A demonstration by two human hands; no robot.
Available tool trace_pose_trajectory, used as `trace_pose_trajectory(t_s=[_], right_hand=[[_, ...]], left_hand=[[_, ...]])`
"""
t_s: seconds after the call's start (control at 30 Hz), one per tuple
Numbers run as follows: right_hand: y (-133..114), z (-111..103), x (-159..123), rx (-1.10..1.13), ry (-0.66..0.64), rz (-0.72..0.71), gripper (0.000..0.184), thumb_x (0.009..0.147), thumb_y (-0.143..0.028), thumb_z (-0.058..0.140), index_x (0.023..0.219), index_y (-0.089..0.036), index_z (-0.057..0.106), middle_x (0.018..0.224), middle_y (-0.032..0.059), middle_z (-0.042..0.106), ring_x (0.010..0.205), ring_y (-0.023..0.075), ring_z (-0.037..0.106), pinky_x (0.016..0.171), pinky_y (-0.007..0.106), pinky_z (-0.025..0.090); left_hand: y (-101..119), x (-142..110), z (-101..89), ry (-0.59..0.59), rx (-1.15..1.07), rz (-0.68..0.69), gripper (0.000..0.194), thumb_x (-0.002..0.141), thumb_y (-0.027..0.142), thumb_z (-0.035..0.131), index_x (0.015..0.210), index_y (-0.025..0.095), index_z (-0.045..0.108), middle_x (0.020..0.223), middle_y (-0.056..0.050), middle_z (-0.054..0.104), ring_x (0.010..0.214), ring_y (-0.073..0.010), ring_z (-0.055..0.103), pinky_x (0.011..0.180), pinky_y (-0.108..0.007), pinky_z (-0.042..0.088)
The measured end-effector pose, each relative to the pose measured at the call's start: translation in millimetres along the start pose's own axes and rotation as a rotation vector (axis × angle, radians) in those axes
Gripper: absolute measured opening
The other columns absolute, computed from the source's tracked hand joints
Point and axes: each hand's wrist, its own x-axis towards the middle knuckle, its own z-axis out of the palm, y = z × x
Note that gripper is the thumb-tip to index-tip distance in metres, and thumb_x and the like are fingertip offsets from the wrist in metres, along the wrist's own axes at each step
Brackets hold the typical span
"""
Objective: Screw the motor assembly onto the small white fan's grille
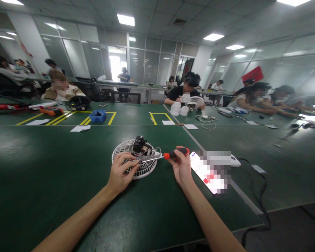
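A round white fan grille (147, 171) lies on the green table, with a black motor (140, 141) and loose wires on top of it. My right hand (182, 168) is wrapped around the red and black handle of a screwdriver (177, 153). Its metal shaft points left across the grille. At the tip, the fingers of my left hand (122, 171) are pinched together over the grille's left part. Whatever small thing they hold there is too small to make out.
Right of my right hand lies a phone with a lit screen (199, 166), partly blurred out. A dark cable (264, 189) hangs over the table edge. Farther back are a blue bin (97, 116), paper slips (80, 128) and a person (190, 87) handling white fan parts.
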Motion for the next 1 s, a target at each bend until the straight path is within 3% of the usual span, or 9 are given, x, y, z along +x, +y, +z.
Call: trace_pose_trajectory(t_s=[0.47,0.73,1.0], right_hand=[[-0.9,-2.5,0.9,0.087,-0.042,0.064,0.032,0.057,-0.026,0.075,0.088,-0.025,0.065,0.075,-0.0040,0.062,0.075,0.0165,0.061,0.067,0.032,0.059],[-1.9,-3.4,0.6,0.081,-0.092,0.052,0.033,0.058,-0.026,0.073,0.091,-0.025,0.065,0.076,-0.0031,0.063,0.077,0.0179,0.064,0.073,0.037,0.061],[5.2,-1.4,2.2,-0.028,0.039,0.004,0.041,0.060,-0.032,0.087,0.093,-0.025,0.064,0.079,-0.0063,0.053,0.074,0.0136,0.057,0.058,0.026,0.061]], left_hand=[[1.4,0.7,0.5,-0.022,-0.104,-0.160,0.001,0.089,0.024,0.075,0.088,0.024,0.076,0.100,-0.004,0.072,0.103,-0.0224,0.065,0.095,-0.046,0.054],[0.6,5.1,-1.8,-0.077,-0.122,-0.118,0.004,0.090,0.024,0.074,0.087,0.024,0.077,0.102,-0.005,0.073,0.106,-0.0222,0.065,0.096,-0.044,0.055],[1.5,4.3,-2.4,-0.091,-0.054,-0.055,0.003,0.090,0.021,0.073,0.089,0.023,0.075,0.101,-0.005,0.072,0.107,-0.0233,0.063,0.097,-0.046,0.054]])
